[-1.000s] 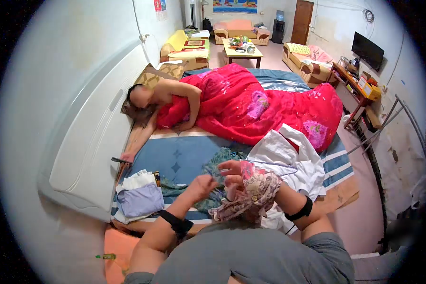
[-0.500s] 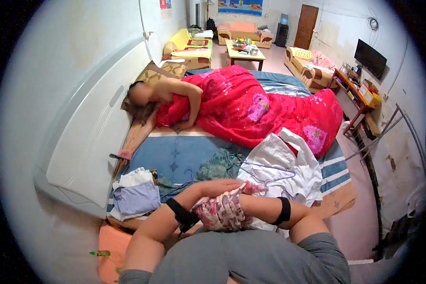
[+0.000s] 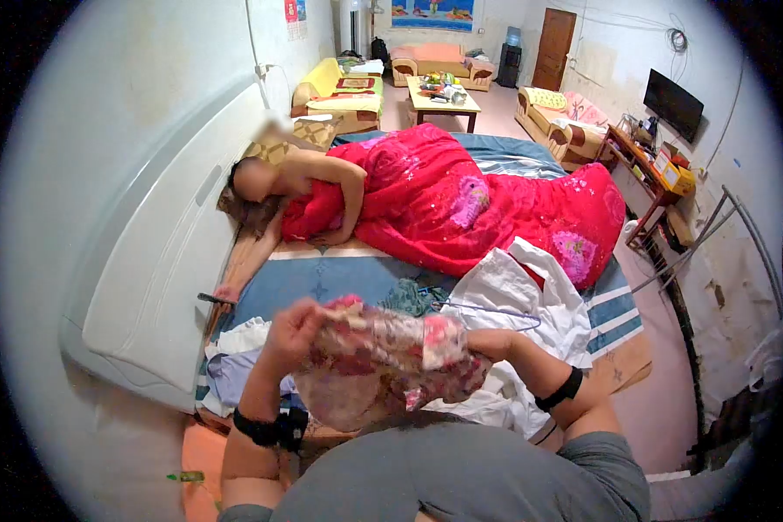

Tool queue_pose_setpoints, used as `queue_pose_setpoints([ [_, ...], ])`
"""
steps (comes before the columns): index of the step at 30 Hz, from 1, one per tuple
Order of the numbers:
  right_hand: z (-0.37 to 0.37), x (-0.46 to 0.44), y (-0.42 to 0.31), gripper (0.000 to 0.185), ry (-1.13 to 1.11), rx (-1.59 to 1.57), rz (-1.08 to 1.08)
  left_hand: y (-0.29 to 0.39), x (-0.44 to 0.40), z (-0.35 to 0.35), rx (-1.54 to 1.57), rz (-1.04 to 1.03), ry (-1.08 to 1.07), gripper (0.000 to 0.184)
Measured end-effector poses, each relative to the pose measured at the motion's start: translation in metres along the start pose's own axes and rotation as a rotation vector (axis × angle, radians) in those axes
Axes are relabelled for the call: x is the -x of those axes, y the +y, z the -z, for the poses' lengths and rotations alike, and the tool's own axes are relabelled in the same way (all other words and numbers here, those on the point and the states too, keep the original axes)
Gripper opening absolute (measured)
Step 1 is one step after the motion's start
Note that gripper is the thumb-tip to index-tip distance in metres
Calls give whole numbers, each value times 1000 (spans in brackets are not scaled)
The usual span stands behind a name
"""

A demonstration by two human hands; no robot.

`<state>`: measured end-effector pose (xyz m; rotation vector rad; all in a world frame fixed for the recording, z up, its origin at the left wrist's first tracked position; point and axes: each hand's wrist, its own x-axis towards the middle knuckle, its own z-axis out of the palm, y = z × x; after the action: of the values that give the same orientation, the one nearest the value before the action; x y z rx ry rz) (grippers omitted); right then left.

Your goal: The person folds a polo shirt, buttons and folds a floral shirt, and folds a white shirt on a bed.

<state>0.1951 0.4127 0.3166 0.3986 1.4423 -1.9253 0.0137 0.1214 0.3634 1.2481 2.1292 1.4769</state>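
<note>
A floral garment (image 3: 374, 352), pink, cream and red and blurred by motion, is stretched between my two hands above the near edge of the bed. My left hand (image 3: 294, 329) is closed on its upper left end. My right hand (image 3: 489, 344) grips the right end, its fingers partly covered by the fabric. Beyond it on the bed lie a white shirt (image 3: 552, 304), a purple hanger (image 3: 496, 311) and a crumpled green cloth (image 3: 411, 297). Folded white and lilac clothes (image 3: 233, 374) lie left of my left hand.
Another person (image 3: 300, 174) lies under a red quilt (image 3: 487, 204) and holds a dark phone (image 3: 216, 298) near the headboard (image 3: 170, 252). An orange surface (image 3: 202, 448) is at lower left. A metal rack (image 3: 713, 235) stands at the right.
My hands have moved apart, the left one up and leftward, spreading the garment that was bunched near my lap. The camera view has shifted slightly.
</note>
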Motion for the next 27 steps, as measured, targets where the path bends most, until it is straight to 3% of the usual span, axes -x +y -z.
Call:
queue_pose_setpoints([
  [2, 7, -5, 2, 36, -234, 518, 280, 11, 6, 9, -162, 161, -419, 26],
  [5, -25, -1, -27, 36, -375, 680, 381, -10, 8, -11, -22, 97, -450, 39],
  [6, -35, -5, -39, 35, -468, 736, 416, -7, 3, -30, 40, -22, -399, 49],
  [7, -55, -3, -51, 30, -414, 681, 395, -7, -2, -48, 101, -140, -345, 60],
  [9, -70, -14, -73, 30, -426, 908, 499, -34, -10, -81, 278, 61, -699, 76],
  [10, -78, -13, -85, 31, -411, 968, 487, -1, -22, -82, 186, 106, -919, 69],
  [12, -85, 0, -97, 33, -225, 857, 660, -25, -13, -91, 167, 252, -804, 56],
  [13, -78, 1, -97, 36, -178, 663, 699, -39, -10, -90, 453, 328, -799, 46],
  [14, -71, 4, -96, 39, -127, 472, 734, -41, -10, -88, 594, 249, -685, 33],
  [16, -49, -3, -88, 55, 21, 221, 1104, -23, -16, -58, 755, 159, -472, 28],
  [17, -36, -4, -83, 71, 119, 229, 1042, -17, -20, -46, 754, 161, -474, 28],
  [18, -21, -18, -68, 71, 120, 228, 1041, -12, -24, -34, 780, 74, -395, 27],
  [20, 0, -55, -25, 81, 4, 404, 739, 3, -29, -22, 802, -13, -314, 26],
  [23, -18, -77, -2, 84, -186, 426, 609, 22, -35, -13, 663, -169, -395, 34],
  [25, -17, -86, -2, 87, -263, 296, 280, 25, -37, -7, 681, -112, -448, 34],
  [26, -20, -88, -4, 87, -264, 294, 281, 25, -37, -3, 701, -59, -498, 35],
  [27, -23, -88, -5, 85, -259, 314, 417, 24, -40, 0, 699, -56, -499, 35],
])
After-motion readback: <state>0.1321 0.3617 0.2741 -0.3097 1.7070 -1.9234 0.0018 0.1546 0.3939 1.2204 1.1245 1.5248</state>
